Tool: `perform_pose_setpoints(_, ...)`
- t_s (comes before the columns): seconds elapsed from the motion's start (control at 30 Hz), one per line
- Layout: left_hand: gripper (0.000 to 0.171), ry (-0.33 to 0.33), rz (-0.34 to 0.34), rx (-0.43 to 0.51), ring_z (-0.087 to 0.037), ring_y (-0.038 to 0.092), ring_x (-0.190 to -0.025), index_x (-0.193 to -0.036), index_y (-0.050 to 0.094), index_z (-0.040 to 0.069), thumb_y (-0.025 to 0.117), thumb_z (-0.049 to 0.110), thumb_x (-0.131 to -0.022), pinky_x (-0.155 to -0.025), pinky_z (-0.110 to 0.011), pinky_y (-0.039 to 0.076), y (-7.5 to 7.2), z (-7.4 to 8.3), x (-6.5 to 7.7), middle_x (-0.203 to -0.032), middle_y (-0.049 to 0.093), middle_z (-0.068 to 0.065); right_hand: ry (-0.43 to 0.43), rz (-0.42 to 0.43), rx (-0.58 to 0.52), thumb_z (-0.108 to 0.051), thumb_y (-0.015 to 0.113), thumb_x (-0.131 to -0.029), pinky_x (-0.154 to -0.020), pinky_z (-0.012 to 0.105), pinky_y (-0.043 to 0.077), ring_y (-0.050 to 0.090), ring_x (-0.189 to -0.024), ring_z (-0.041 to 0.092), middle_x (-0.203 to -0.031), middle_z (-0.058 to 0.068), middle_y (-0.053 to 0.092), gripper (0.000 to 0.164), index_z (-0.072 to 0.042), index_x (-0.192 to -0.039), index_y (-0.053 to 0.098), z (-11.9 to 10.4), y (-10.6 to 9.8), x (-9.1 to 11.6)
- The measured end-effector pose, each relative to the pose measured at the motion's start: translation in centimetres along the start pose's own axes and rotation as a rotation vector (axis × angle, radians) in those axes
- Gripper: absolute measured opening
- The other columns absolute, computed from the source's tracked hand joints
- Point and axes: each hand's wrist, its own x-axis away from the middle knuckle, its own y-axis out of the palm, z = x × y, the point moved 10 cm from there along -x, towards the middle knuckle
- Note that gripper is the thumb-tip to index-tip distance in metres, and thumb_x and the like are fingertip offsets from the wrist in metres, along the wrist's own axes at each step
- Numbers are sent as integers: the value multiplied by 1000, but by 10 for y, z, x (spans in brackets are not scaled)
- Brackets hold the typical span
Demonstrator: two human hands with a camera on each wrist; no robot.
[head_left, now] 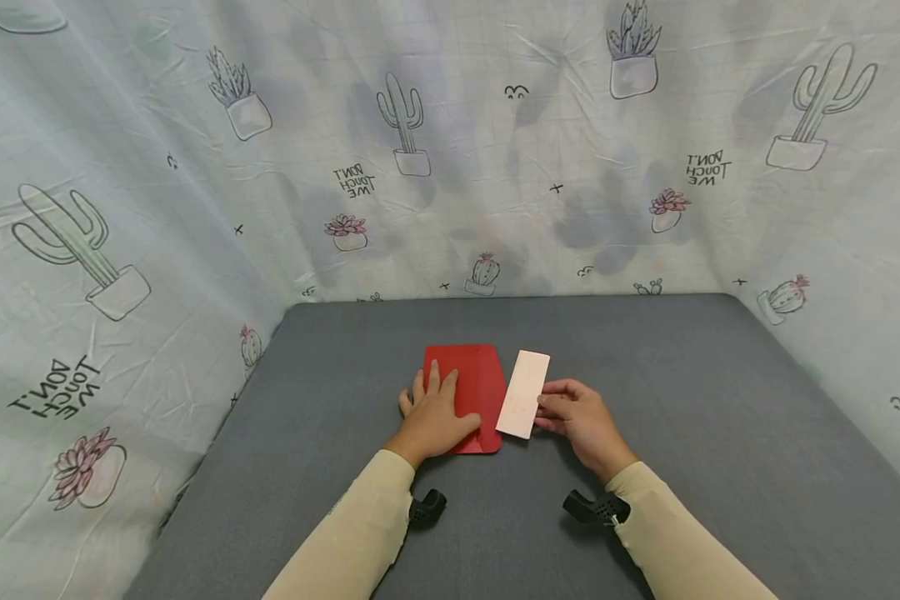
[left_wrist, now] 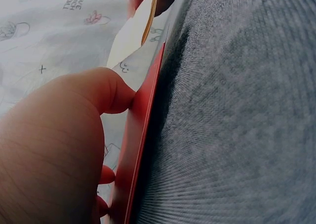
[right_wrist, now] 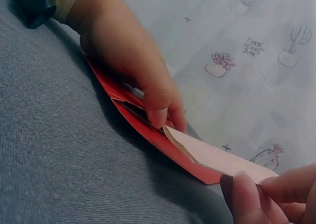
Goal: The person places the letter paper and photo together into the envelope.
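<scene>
My right grip [head_left: 588, 423] is pinching a pale pink paper slip [head_left: 523, 393], thumb and fingers closing narrowly on its right long edge, a little below the middle. My left grip [head_left: 435, 417] is spreading wide, fingers and thumb lying across a red envelope [head_left: 482, 375] that is resting on the grey worktop [head_left: 322, 408].

The slip is hovering just beside the envelope's right side, tilting, its lower left corner coming close to the flap; whether the two are touching, I cannot tell. Seen from the wrists, its edge is showing more than one layer, so I am taking it for folded or stacked paper.

I am judging it light and thin, fairly stiff along its length but easily creased, perhaps sliding if pinched loosely. The long edge away from the envelope is offering the best hold, leaving the opposite edge free.

The slip's long axis is running away from me, its far end leaning to the right and its near end to the left. The envelope's long axis is pointing nearly straight away from me, its open flap facing right, towards the slip.
</scene>
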Motion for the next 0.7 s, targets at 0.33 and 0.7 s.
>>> perform_pose_setpoints(0.33,94,-17,-3,-3,-47,4,-162,-172,34,12,63,50,-91,-118,-75,3,0,-1,0,-181,8,-17,30,-24,-8,4,64,-105,-82,34,63,73,-91,23,-103,17,69,26,15,-128,57,4,10,2)
perform_pose_setpoints(0.7,94,-24,-4,-25,-46,2,-162,-173,32,14,61,53,-92,-119,-74,3,1,-2,-2,-181,7,-17,40,-51,-11,3,65,-105,-82,34,63,73,-92,22,-104,18,71,30,15,-131,56,5,21,5)
